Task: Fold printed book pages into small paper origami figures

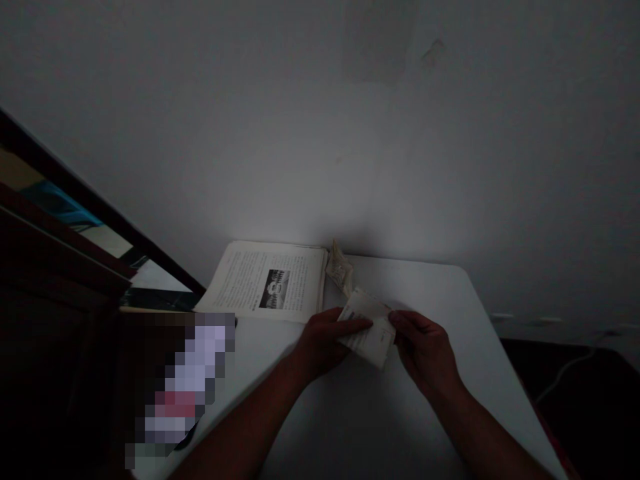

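From my remote station I see left hand (324, 337) and right hand (426, 343) both pinching a folded, off-white printed paper (371, 345); uneven pulling could tear its edge.

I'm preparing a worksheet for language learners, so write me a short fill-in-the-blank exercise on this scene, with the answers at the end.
1. Of the left hand and the right hand, ____ are holding the small paper piece.
2. In the picture, the printed pages lie to the ____ of that paper piece.
3. The illustration on those pages is printed in black and ____.

Missing words: both; left; white.
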Demonstrator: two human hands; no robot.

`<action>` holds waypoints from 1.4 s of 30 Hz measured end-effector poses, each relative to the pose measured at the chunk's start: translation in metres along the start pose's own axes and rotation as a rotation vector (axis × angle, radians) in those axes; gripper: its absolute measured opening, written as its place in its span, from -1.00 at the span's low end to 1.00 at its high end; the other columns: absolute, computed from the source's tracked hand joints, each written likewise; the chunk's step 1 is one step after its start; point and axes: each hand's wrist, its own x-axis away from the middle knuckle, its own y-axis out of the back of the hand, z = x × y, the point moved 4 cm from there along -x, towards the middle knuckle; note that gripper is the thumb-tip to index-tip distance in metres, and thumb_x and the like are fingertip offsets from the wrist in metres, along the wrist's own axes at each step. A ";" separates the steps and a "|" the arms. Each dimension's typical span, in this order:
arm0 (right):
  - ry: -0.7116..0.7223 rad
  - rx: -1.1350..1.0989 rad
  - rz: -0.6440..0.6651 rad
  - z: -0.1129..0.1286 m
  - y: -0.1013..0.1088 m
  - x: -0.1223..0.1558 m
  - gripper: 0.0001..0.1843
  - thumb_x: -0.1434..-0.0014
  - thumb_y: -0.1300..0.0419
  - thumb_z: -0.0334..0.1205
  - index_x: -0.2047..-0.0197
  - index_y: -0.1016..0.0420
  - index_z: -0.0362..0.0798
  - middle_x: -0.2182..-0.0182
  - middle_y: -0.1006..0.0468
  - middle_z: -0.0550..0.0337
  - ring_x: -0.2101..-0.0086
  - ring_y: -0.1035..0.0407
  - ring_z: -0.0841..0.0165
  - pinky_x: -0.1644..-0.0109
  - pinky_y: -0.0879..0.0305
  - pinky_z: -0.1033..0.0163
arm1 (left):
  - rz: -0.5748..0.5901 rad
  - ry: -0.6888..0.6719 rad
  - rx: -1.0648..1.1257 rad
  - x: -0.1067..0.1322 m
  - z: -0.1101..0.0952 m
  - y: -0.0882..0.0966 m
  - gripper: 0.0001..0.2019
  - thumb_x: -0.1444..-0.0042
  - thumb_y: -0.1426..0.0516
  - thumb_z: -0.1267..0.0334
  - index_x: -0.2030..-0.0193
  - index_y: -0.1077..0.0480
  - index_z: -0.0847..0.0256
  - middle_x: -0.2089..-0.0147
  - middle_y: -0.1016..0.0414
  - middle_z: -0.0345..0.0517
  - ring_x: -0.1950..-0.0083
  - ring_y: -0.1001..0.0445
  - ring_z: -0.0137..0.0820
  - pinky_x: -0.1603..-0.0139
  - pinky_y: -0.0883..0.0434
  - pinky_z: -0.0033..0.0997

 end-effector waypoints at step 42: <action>0.240 0.324 -0.009 0.022 0.016 -0.001 -0.87 0.04 -0.34 -0.21 0.39 -0.55 -0.06 0.54 -0.54 0.24 0.51 -0.36 0.44 0.41 -0.28 0.35 | -0.161 0.233 0.773 0.002 0.009 0.009 -0.47 0.16 0.01 0.46 -0.05 -0.30 0.24 0.12 -0.51 0.00 0.14 -0.49 -0.24 0.16 -0.39 -0.27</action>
